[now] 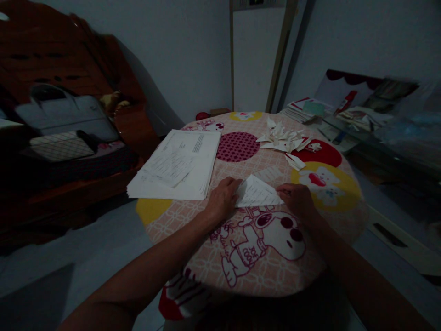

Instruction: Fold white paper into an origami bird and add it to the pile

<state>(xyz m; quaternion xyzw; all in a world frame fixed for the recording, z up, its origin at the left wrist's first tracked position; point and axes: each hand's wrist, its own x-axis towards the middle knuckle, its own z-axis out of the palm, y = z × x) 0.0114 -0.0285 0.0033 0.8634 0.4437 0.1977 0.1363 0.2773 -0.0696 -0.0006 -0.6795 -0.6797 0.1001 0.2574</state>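
Observation:
A sheet of white paper (259, 193) with writing on it, folded into a triangle, lies on the patterned tablecloth (193, 220) in front of me. My left hand (224, 196) grips its left corner, fingers closed at the edge. At the opposite corner, my right hand (296, 198) pinches the paper between thumb and fingers. To the left of my left hand is a thick stack of paper (203, 170), with smaller written sheets (168, 165) on top. Beyond my right hand lies a pile of folded paper pieces (284, 138), one of them apart at its near side.
A wooden bench (127, 124) on the left carries a light handbag (69, 115) and a checked pouch (62, 146). On the right, a glass-topped table (365, 149) holds papers, books (303, 110) and a red item (347, 99). A white cabinet (257, 59) stands behind the round table.

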